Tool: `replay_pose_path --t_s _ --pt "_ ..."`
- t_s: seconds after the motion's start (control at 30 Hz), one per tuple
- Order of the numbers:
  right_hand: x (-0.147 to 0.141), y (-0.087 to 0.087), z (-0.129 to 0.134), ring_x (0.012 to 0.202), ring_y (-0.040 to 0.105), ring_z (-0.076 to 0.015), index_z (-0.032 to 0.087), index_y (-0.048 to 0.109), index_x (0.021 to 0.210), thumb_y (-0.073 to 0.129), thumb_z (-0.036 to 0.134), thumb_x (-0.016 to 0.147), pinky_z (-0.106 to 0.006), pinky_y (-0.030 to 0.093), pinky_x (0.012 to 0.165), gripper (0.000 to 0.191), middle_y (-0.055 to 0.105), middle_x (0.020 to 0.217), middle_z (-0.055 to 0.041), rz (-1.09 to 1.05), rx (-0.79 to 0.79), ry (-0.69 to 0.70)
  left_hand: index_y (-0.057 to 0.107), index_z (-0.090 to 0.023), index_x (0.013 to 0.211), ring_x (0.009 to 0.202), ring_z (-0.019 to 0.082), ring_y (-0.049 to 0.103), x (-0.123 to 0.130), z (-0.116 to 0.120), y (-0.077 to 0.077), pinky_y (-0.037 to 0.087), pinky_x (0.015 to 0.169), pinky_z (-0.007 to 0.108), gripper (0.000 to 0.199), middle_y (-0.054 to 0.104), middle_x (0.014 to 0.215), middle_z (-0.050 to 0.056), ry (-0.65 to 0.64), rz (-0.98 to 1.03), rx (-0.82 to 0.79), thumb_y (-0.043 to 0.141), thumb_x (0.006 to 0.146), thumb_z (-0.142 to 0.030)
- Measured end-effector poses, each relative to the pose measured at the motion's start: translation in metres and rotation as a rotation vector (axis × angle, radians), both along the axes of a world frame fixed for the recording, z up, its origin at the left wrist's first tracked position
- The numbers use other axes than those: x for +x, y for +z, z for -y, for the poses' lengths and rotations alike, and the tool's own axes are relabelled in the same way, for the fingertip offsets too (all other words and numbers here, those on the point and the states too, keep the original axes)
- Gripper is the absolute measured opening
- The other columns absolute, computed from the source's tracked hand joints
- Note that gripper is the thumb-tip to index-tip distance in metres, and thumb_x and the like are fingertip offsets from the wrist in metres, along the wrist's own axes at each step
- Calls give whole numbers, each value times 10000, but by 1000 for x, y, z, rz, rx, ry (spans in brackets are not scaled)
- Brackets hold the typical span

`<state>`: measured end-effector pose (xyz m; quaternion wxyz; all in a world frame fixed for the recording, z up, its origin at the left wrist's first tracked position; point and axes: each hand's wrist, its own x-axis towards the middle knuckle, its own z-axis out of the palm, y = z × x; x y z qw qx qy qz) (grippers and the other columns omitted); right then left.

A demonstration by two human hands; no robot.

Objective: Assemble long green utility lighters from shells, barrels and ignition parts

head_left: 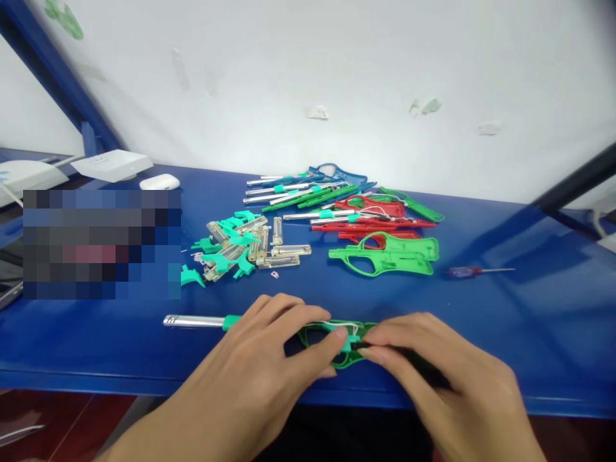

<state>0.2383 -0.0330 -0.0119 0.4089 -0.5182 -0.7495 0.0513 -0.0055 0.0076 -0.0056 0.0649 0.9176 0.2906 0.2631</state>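
A gas lighter with a green half-shell (pixel 344 364) lies at the front of the blue table, its metal tube (pixel 192 321) pointing left. My left hand (pixel 269 353) rests over the lighter, fingers curled on the shell and thumb against the teal trigger (pixel 350 344). A thin white wire (pixel 344 324) runs along the shell near my fingertips. My right hand (pixel 433 366) pinches a small black part (pixel 360 346) beside the trigger; the rest of that part is hidden by the fingers.
Behind lie teal triggers and clear fuel tanks (pixel 291 250) in a pile. Metal tubes and blue, red and green shells (pixel 389 253) are heaped further right. A screwdriver (pixel 464 271) lies at the right. A white case (pixel 160 182) and white devices (pixel 113 165) stand back left.
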Motion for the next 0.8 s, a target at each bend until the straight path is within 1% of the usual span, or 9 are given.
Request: replay_pose_path --t_s 0.27,0.43,0.53,0.6,0.7,0.77,0.8 --pt "3 3 -4 739 753 -80 315 737 907 757 338 1038 -135 582 738 135 792 838 105 -43 -40 39 675 -252 1397 1107 264 662 3 0 -1 614 925 439 285 743 1289 45 -5 -11 -18 519 1158 -239" --pt "4 2 -4 767 765 -93 317 746 909 776 324 1025 -135 599 736 121 802 858 93 -77 -74 68 688 -245 1375 1071 237 666 1 1 -1 616 898 398 281 751 1258 32 -25 2 -30 498 1168 -228" --pt "3 3 -4 760 773 -107 315 754 898 792 332 1012 -148 611 719 121 805 852 80 -86 -74 57 678 -257 1399 1053 228 674 1 1 1 623 880 381 293 758 1257 26 -30 7 -40 493 1173 -240" --pt "3 5 -4 717 769 -111 311 750 871 812 371 994 -153 614 697 150 798 826 76 -84 -68 23 683 -249 1376 1057 231 682 2 1 3 630 881 383 280 763 1256 30 -23 18 -25 488 1174 -241" --pt "3 7 -5 625 751 -126 297 745 822 817 503 970 -175 625 643 264 781 769 54 -73 -53 -51 693 -239 1315 1054 233 698 3 0 4 637 910 394 262 774 1232 38 -11 52 24 469 1181 -251" --pt "5 8 -6 638 769 -142 298 768 830 787 554 979 -187 640 641 297 788 781 34 -48 -53 -50 696 -240 1294 1047 229 707 4 -1 2 636 929 392 261 780 1219 41 -13 63 44 459 1184 -256" --pt "6 7 -6 671 785 -147 304 786 850 773 544 993 -187 647 655 280 798 809 26 -31 -61 -31 698 -240 1287 1044 227 711 3 -1 1 637 929 385 259 785 1207 43 -14 61 46 461 1183 -251"
